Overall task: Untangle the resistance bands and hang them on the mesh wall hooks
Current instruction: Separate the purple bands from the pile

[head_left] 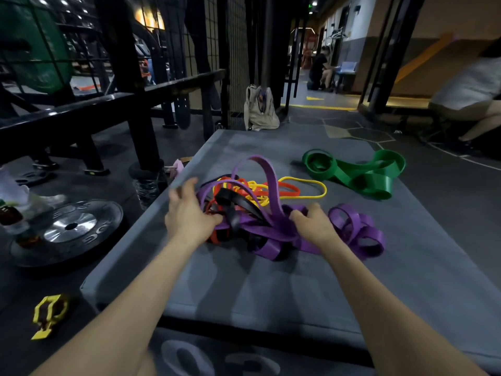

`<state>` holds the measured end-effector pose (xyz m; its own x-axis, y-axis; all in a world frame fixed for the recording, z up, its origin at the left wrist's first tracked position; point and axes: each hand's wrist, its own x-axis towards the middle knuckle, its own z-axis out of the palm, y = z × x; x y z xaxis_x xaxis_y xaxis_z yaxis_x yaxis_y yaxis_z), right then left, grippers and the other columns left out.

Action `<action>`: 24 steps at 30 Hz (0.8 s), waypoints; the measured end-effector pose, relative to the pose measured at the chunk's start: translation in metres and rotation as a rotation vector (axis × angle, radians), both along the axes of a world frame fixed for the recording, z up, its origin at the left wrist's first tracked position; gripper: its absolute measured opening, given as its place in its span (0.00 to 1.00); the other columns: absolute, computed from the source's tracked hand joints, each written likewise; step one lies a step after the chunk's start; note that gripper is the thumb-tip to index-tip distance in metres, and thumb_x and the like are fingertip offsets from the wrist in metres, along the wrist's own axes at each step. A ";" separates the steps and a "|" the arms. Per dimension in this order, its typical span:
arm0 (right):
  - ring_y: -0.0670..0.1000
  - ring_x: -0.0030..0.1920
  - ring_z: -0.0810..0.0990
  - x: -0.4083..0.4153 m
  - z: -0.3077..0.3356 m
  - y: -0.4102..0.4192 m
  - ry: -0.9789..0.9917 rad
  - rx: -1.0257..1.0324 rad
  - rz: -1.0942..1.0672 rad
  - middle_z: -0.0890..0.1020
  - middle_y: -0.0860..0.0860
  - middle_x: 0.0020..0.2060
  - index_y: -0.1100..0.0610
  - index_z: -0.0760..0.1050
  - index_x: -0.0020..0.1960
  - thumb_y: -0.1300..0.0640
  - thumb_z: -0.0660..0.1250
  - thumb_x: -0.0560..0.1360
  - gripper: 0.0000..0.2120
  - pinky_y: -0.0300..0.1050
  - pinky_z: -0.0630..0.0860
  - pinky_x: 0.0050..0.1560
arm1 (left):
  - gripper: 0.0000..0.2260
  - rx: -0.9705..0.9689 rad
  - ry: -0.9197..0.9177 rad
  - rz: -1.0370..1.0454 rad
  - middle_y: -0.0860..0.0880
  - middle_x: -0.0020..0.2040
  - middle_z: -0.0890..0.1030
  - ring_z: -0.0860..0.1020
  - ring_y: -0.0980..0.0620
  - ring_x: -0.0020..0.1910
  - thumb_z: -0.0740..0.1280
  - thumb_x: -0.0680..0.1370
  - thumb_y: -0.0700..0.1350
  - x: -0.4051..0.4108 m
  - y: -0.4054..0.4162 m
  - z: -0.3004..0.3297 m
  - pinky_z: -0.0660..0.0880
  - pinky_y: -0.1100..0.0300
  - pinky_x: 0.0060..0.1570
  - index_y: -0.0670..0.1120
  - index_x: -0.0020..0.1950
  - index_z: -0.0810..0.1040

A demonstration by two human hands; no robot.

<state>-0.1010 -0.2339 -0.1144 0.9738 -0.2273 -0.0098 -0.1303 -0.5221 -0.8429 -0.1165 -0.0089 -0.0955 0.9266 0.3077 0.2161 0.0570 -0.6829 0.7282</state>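
- a tangle of resistance bands lay on the grey mat (271, 289), about midway along it and nearer its left edge than its right.
- the purple band (271, 183) arched up out of the knot, with more purple loops spilling toward the right edge; the black band (233, 210), the orange band (290, 189) and the thin yellow band (311, 183) were threaded through it.
- the green band (360, 175) lay apart near the far right edge of the mat, touching none of the others and seemingly free of the knot.
- left hand (189, 213) was at the left side of the tangle, thumb hooked in against purple and black strands, fingers splayed and blurred; whether it truly held a strand could not be told.
- right hand (314, 221) was curled over bunched purple band and appeared to hold it.
- mesh wall (235, 50) stood beyond the far edge of the mat; no hooks could be made out on it.
- judgement: untangling was the step in hand; nothing yet hung.
- judgement: the next move called for pinning the knot with one hand and drawing a single loop clear, rather than pulling both ways and tightening it.
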 end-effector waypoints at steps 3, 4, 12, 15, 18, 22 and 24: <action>0.52 0.48 0.72 0.000 -0.004 0.000 0.013 0.039 0.042 0.74 0.54 0.45 0.63 0.68 0.54 0.53 0.61 0.75 0.14 0.45 0.67 0.48 | 0.36 0.300 -0.356 -0.216 0.45 0.69 0.63 0.65 0.44 0.68 0.73 0.64 0.42 -0.017 -0.027 0.021 0.65 0.49 0.67 0.48 0.71 0.65; 0.52 0.47 0.72 -0.001 -0.003 0.000 0.019 0.050 0.050 0.74 0.54 0.44 0.62 0.67 0.53 0.52 0.61 0.75 0.14 0.44 0.66 0.47 | 0.33 0.389 -0.432 -0.334 0.46 0.68 0.66 0.67 0.44 0.67 0.71 0.65 0.40 -0.017 -0.038 0.024 0.66 0.49 0.66 0.48 0.69 0.67; 0.51 0.38 0.70 -0.002 -0.007 -0.006 0.006 0.081 0.082 0.72 0.48 0.32 0.60 0.68 0.44 0.49 0.59 0.67 0.14 0.47 0.68 0.41 | 0.27 1.113 -0.291 -0.694 0.53 0.74 0.62 0.53 0.56 0.76 0.63 0.75 0.39 0.017 -0.087 0.017 0.43 0.54 0.73 0.52 0.73 0.61; 0.51 0.42 0.72 -0.002 -0.007 -0.008 0.001 0.096 0.068 0.75 0.53 0.39 0.59 0.68 0.46 0.48 0.60 0.68 0.15 0.50 0.71 0.47 | 0.28 1.181 -0.177 -0.707 0.51 0.75 0.63 0.56 0.55 0.75 0.64 0.76 0.47 0.022 -0.090 0.013 0.43 0.51 0.73 0.51 0.74 0.57; 0.52 0.42 0.71 -0.001 -0.006 -0.006 0.012 0.082 0.065 0.74 0.53 0.40 0.61 0.69 0.48 0.53 0.60 0.74 0.10 0.45 0.67 0.45 | 0.26 1.180 -0.143 -0.586 0.48 0.62 0.77 0.71 0.50 0.66 0.64 0.75 0.54 0.024 -0.086 0.007 0.51 0.54 0.71 0.48 0.70 0.63; 0.53 0.41 0.71 -0.001 -0.004 -0.006 -0.003 0.095 0.050 0.73 0.51 0.37 0.64 0.71 0.50 0.53 0.60 0.74 0.14 0.45 0.67 0.44 | 0.14 1.176 -0.215 -0.532 0.50 0.54 0.80 0.74 0.51 0.60 0.57 0.79 0.56 0.021 -0.081 0.001 0.53 0.56 0.68 0.50 0.56 0.76; 0.52 0.42 0.70 -0.004 -0.002 -0.005 -0.007 0.081 0.053 0.72 0.49 0.36 0.61 0.68 0.48 0.53 0.60 0.75 0.10 0.44 0.65 0.44 | 0.14 1.113 -0.198 -0.509 0.51 0.53 0.81 0.75 0.51 0.58 0.55 0.80 0.56 0.021 -0.081 0.001 0.53 0.58 0.65 0.51 0.53 0.77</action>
<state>-0.1051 -0.2386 -0.1161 0.9846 -0.1740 -0.0197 -0.0986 -0.4582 -0.8834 -0.0958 -0.0901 -0.0949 0.8084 -0.5182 0.2792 -0.4409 -0.8473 -0.2962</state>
